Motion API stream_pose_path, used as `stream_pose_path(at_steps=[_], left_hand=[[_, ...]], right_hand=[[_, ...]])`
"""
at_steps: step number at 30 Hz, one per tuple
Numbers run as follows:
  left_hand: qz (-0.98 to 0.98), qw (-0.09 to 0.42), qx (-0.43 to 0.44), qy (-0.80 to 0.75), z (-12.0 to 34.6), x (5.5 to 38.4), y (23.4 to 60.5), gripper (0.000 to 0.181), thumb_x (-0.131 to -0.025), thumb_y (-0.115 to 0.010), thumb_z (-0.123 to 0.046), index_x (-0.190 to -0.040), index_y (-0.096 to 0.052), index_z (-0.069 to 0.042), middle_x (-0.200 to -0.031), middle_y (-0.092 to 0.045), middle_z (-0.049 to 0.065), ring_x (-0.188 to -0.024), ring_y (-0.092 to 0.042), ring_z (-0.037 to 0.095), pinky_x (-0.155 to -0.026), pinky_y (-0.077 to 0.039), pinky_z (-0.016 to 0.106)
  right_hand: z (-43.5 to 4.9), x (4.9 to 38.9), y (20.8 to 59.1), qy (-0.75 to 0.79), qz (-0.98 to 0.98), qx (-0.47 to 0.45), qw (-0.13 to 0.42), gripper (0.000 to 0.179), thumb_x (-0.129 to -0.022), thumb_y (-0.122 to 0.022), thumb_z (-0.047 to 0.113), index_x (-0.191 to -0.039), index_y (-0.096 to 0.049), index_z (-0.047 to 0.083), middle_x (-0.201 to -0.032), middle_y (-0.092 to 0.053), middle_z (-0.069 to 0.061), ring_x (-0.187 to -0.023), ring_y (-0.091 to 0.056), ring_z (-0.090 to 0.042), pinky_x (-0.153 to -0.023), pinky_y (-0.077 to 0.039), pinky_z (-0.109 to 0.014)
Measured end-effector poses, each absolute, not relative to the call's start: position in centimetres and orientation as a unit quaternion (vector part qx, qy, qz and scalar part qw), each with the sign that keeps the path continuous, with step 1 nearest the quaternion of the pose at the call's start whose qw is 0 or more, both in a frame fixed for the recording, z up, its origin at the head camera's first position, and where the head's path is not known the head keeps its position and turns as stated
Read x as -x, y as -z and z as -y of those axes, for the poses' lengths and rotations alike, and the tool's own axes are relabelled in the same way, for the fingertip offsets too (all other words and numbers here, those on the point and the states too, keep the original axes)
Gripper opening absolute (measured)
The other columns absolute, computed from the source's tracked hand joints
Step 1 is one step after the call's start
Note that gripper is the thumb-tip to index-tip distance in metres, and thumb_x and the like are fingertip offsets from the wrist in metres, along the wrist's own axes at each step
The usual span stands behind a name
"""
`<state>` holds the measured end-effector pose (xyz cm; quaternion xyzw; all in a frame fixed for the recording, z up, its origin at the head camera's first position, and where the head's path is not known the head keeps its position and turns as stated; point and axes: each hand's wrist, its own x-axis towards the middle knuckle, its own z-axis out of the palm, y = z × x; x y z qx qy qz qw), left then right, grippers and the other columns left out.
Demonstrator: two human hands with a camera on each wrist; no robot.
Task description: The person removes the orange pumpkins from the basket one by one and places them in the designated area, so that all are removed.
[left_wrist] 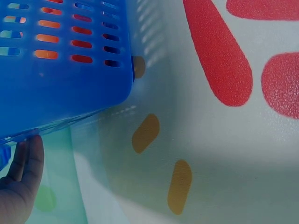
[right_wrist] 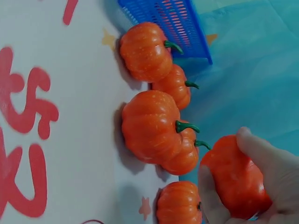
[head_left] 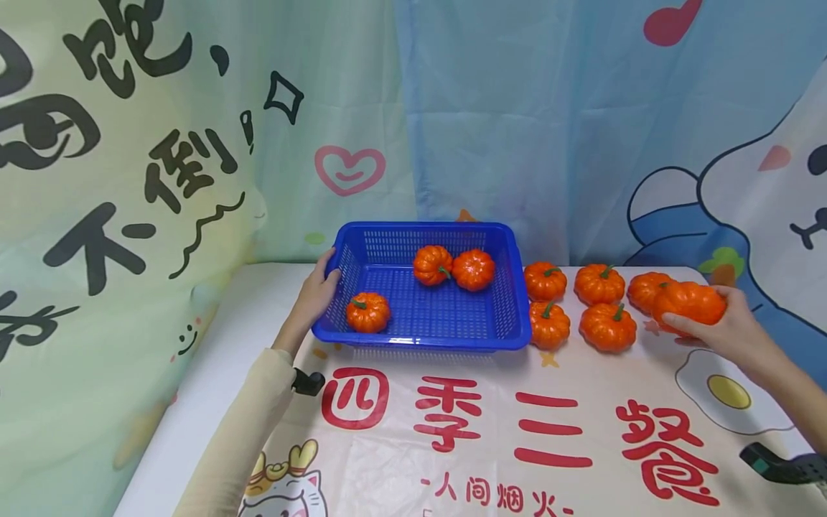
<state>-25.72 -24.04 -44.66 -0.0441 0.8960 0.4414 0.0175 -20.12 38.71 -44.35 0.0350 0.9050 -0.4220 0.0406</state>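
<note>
Head — right hand [head_left: 729,329] grips one pumpkin [head_left: 693,301], left [head_left: 314,293] one basket [head_left: 420,343] — three inside [head_left: 368,314], five outside [head_left: 607,329].

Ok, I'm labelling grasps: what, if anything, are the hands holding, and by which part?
The right hand grips an orange pumpkin by its rounded sides; the left hand holds the blue basket by the rim at its left end.

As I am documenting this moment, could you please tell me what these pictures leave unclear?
Head view: part of the far-right table pumpkin, covered by the held pumpkin.
Head view: the held pumpkin's palm side, hidden by the right hand.
Left wrist view: pumpkins inside the basket, mostly masked by its slotted wall.
</note>
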Motion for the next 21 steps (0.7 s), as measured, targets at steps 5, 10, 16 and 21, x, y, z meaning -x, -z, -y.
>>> stream_pose_path(at_steps=[5,10,16,21], left_hand=[[-0.896,0.019,0.045,-0.442,24.01,25.64,44.55,0.057,-0.103,-0.034,-0.029,-0.157,-0.016,-0.023,-0.16,-0.025,0.017,-0.145,-0.03,0.041,-0.117,-0.024,0.059],[-0.898,0.018,0.045,-0.438,23.99,25.6,44.46,0.057,-0.103,-0.034,-0.029,-0.157,-0.017,-0.023,-0.16,-0.026,0.017,-0.144,-0.031,0.041,-0.116,-0.025,0.059],[-0.901,0.011,0.044,-0.432,24.11,25.67,44.36,0.057,-0.103,-0.033,-0.03,-0.156,-0.017,-0.024,-0.159,-0.027,0.017,-0.143,-0.032,0.042,-0.115,-0.026,0.06],[-0.901,0.015,0.043,-0.431,24.07,25.62,44.38,0.056,-0.103,-0.033,-0.029,-0.156,-0.017,-0.023,-0.16,-0.026,0.017,-0.143,-0.032,0.042,-0.116,-0.026,0.06]], right_hand=[[-39.14,20.21,44.76,0.467,-0.879,-0.055,0.077,0.088,-0.095,-0.059,0.035,-0.142,0.012,0.013,-0.141,-0.005,-0.034,-0.108,-0.036,-0.03,-0.07,-0.06,-0.031],[-39.52,20.21,45.06,0.473,-0.875,-0.054,0.094,0.084,-0.096,-0.057,0.035,-0.144,0.01,0.021,-0.134,-0.014,-0.029,-0.103,-0.038,-0.014,-0.072,-0.06,-0.031],[-39.32,20.44,44.89,0.471,-0.874,-0.03,0.113,0.069,-0.098,-0.053,0.037,-0.141,-0.001,0.024,-0.123,-0.03,-0.009,-0.092,-0.041,0.006,-0.073,-0.06,-0.029],[-39.18,20.63,44.54,0.486,-0.866,-0.021,0.115,0.052,-0.103,-0.036,0.042,-0.139,-0.005,0.021,-0.123,-0.03,-0.008,-0.088,-0.042,0.008,-0.071,-0.06,-0.03]])
